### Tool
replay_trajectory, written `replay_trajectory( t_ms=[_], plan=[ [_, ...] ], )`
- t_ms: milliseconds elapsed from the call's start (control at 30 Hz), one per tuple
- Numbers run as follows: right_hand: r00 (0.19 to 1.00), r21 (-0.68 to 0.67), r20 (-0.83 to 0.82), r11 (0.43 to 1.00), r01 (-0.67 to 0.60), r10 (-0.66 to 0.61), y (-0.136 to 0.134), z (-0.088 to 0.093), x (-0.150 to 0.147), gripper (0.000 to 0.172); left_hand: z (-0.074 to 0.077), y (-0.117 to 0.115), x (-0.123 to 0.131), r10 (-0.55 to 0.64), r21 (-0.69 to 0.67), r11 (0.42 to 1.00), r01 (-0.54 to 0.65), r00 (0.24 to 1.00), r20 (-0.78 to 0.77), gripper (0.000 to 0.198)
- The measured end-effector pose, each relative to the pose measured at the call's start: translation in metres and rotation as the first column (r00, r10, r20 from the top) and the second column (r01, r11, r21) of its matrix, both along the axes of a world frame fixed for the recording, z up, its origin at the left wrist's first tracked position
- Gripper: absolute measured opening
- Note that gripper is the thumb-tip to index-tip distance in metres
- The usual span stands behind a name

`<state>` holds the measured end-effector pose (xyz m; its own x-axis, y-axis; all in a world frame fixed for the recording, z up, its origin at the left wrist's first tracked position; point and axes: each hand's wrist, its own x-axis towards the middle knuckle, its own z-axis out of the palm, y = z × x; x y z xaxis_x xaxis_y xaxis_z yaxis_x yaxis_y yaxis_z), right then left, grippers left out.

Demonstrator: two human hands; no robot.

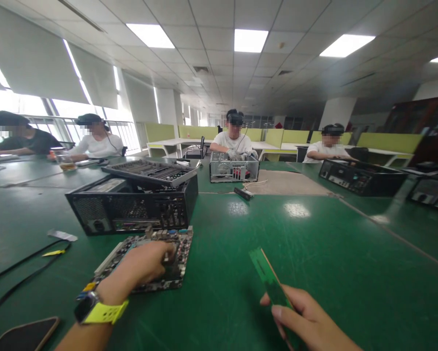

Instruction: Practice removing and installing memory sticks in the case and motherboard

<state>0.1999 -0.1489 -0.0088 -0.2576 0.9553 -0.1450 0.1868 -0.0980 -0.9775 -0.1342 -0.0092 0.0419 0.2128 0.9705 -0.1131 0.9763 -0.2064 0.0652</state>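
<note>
Lower right of frame: the right hand (308,314) is closed in a pinch on a memory module (264,270); a slack pinch could drop it. Lower left: the left hand (149,261) curls over the motherboard (177,275), grip not discernible; uneven pressure could flex it.

— Left side?
— Left forearm (87,336) angled forward and inward from the near edge of the bench (219,302). Left hand (151,261) bare, palm down, fingers bent downward; some fingertips hidden from view.
— Right side?
— Right hand (302,312) bare, nearer that edge than the left, directed forward and to the left. Thumb and fingers closed in a pinch.
— Spacing?
— Hands well apart, left reaching farther across.
</note>
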Motion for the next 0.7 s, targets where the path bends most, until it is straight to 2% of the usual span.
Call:
replay_trajectory(
  t_ms=[67, 167, 267, 333, 367, 400, 467, 533, 567, 633, 700],
  plan=[
    [0.999, 0.000, -0.035, 1.000, 0.013, -0.013, 0.002, 0.007, 0.003, 0.054, -0.008, 0.006, -0.018, 0.006, -0.072, 0.997, -0.010, 0.999, -0.047, 0.030],
    [0.998, 0.019, -0.047, 0.999, 0.034, -0.033, 0.003, 0.021, 0.008, 0.051, -0.014, 0.009, -0.029, 0.018, -0.085, 0.996, -0.023, 0.998, -0.060, 0.025],
    [0.997, 0.008, -0.052, 0.999, 0.051, -0.051, 0.003, 0.030, 0.011, 0.050, -0.002, 0.009, -0.026, -0.008, -0.011, 1.000, 0.008, 1.000, 0.005, 0.014],
    [0.997, -0.011, -0.062, 0.999, 0.049, -0.050, 0.002, 0.031, 0.010, 0.049, 0.013, 0.005, -0.015, -0.074, 0.089, 0.994, 0.060, 0.983, 0.165, 0.006],
    [0.997, -0.019, -0.070, 0.999, 0.042, -0.043, 0.001, 0.031, 0.008, 0.048, 0.019, 0.000, -0.004, -0.117, 0.132, 0.988, 0.082, 0.951, 0.288, 0.005],
    [0.996, -0.024, -0.081, 0.999, 0.032, -0.034, 0.001, 0.030, 0.006, 0.047, 0.023, -0.007, 0.010, -0.157, 0.154, 0.983, 0.099, 0.889, 0.431, 0.009],
    [0.994, -0.025, -0.112, 1.000, 0.006, -0.008, 0.000, 0.027, 0.000, 0.045, 0.020, -0.024, 0.048, -0.183, 0.101, 0.982, 0.160, 0.672, 0.718, 0.020],
    [0.988, -0.005, -0.145, 0.999, -0.046, 0.045, 0.002, 0.021, -0.006, 0.044, 0.004, -0.045, 0.090, -0.054, -0.092, 0.948, 0.304, 0.438, 0.897, 0.025],
    [0.983, 0.023, -0.167, 0.997, -0.074, 0.077, 0.003, 0.018, -0.009, 0.043, -0.007, -0.055, 0.109, 0.036, -0.181, 0.906, 0.383, 0.357, 0.933, 0.027],
    [0.973, 0.110, -0.195, 0.988, -0.104, 0.124, 0.005, 0.011, -0.013, 0.045, -0.029, -0.072, 0.139, 0.188, -0.270, 0.839, 0.472, 0.214, 0.958, 0.031],
    [0.973, 0.163, -0.199, 0.983, -0.084, 0.116, 0.007, 0.003, -0.015, 0.047, -0.043, -0.082, 0.155, 0.274, -0.296, 0.823, 0.484, 0.119, 0.954, 0.032]
  ],
)
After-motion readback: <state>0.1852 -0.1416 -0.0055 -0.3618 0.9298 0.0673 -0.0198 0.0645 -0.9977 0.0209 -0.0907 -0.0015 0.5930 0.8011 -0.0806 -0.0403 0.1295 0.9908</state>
